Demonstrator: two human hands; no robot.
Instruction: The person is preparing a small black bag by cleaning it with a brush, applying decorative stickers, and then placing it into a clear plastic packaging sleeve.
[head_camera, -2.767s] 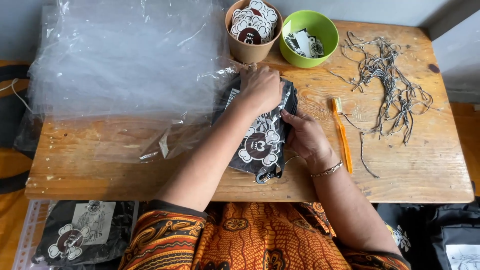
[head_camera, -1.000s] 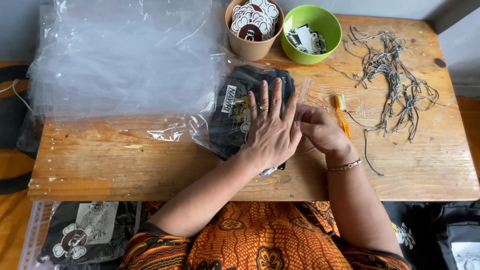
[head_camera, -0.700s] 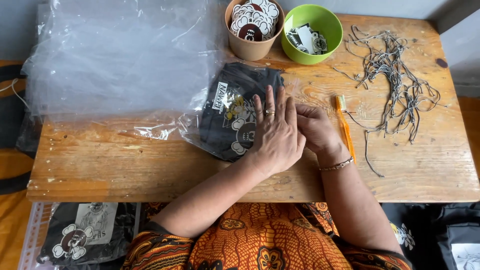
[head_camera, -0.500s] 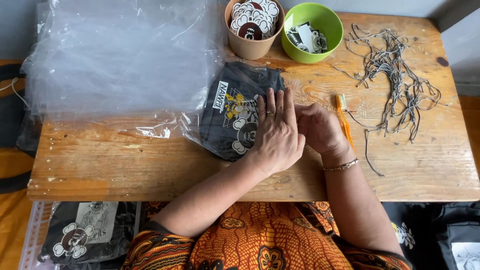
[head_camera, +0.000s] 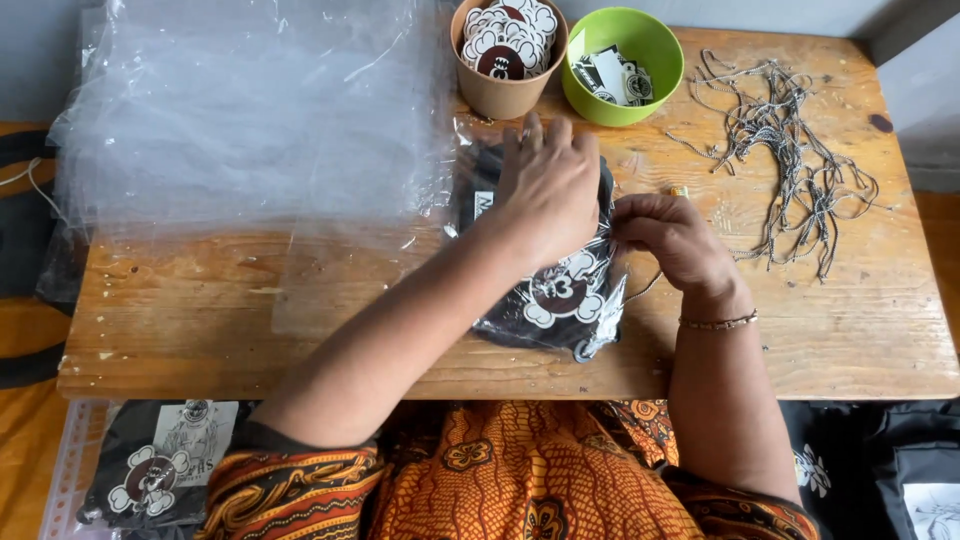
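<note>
A folded black garment with a white and brown print, sealed in a clear plastic bag (head_camera: 555, 300), lies on the wooden table (head_camera: 200, 320) in front of me. My left hand (head_camera: 545, 185) lies flat on top of the bagged garment, fingers spread toward the far edge. My right hand (head_camera: 670, 235) pinches the bag's right edge with thumb and fingers. A thin bracelet sits on my right wrist.
A stack of clear plastic bags (head_camera: 250, 120) covers the table's left half. A brown cup of round tags (head_camera: 505, 50) and a green bowl of cards (head_camera: 620, 65) stand at the back. Tangled grey strings (head_camera: 790, 150) lie right. Another bagged garment (head_camera: 160, 470) lies lower left.
The bagged garment has been turned from slanted to upright. My left hand slid from its lower right up to its top. My right hand now pinches the bag's right edge.
</note>
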